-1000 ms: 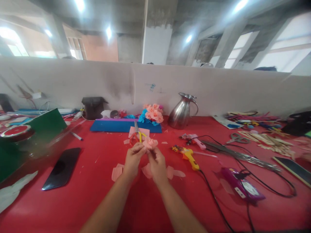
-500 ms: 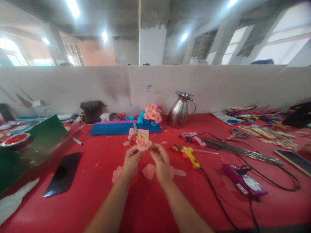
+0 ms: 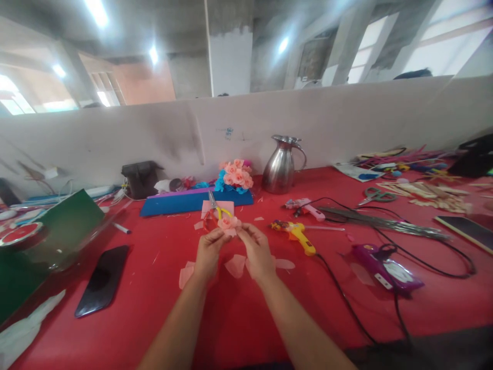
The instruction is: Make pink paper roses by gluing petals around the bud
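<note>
A pink paper flower (image 3: 228, 224) is pinched between my two hands, above the middle of the red table. My left hand (image 3: 209, 253) grips its lower left side, fingers closed. On the other side my right hand (image 3: 257, 251) pinches a petal edge between thumb and fingers. Just behind the flower lie scissors (image 3: 216, 205) with red and yellow handles, resting on a pink paper square (image 3: 228, 207). Cut pink petals (image 3: 235, 266) are scattered on the table beneath and between my hands.
A yellow glue gun (image 3: 298, 237) and a pink glue gun (image 3: 306, 208) lie to the right, their cables near a purple power strip (image 3: 387, 270). A steel jug (image 3: 280, 167) stands behind, beside a bunch of pink flowers (image 3: 236, 173). At left is a phone (image 3: 103, 280).
The flower has turned slightly in my fingers, its open face more spread now. My view has tilted and shifted a little. Both hands keep hold of the flower.
</note>
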`<state>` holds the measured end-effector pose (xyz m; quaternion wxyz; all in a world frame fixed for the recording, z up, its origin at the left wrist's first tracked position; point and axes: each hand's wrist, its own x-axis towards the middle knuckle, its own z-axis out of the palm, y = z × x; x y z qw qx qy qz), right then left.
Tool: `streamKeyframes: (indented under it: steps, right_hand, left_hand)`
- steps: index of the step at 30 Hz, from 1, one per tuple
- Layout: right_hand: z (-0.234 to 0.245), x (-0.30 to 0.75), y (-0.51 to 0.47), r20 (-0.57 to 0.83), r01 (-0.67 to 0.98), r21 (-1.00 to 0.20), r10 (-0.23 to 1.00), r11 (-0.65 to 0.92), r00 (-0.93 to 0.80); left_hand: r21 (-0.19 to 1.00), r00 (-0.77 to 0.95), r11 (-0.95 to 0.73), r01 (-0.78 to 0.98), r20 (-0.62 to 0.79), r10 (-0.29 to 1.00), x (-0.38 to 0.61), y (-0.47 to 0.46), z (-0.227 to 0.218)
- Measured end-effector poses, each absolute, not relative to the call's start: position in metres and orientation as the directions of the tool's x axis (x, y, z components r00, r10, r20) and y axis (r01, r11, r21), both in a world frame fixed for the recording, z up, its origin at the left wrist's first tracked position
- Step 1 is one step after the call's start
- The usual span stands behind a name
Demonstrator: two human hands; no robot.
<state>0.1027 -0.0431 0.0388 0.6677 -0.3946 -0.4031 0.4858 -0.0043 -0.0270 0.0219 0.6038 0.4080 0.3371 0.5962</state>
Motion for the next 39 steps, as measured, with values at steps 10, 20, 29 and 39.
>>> streamKeyframes:
  steps: [10, 20, 29, 39]
  right_hand:
    - [0.033, 0.103, -0.04, 0.115, -0.44, -0.878, 0.975, 0.19, 0.192]
    - [0.038, 0.102, -0.045, 0.144, -0.448, -0.87, 0.976, 0.204, 0.163]
    - [0.03, 0.104, -0.044, 0.177, -0.417, -0.877, 0.968, 0.237, 0.177]
    - [0.041, 0.106, -0.049, 0.236, -0.415, -0.865, 0.959, 0.281, 0.159]
  left_hand:
    - [0.873, 0.028, -0.01, -0.488, 0.027, 0.999, -0.003, -0.025, 0.017]
    - [0.87, 0.046, -0.065, -0.488, 0.1, 0.994, -0.005, -0.027, 0.021]
    - [0.895, 0.056, -0.098, -0.435, 0.136, 0.989, -0.01, -0.026, 0.021]
    - [0.907, 0.076, -0.101, -0.41, 0.144, 0.987, -0.013, -0.025, 0.022]
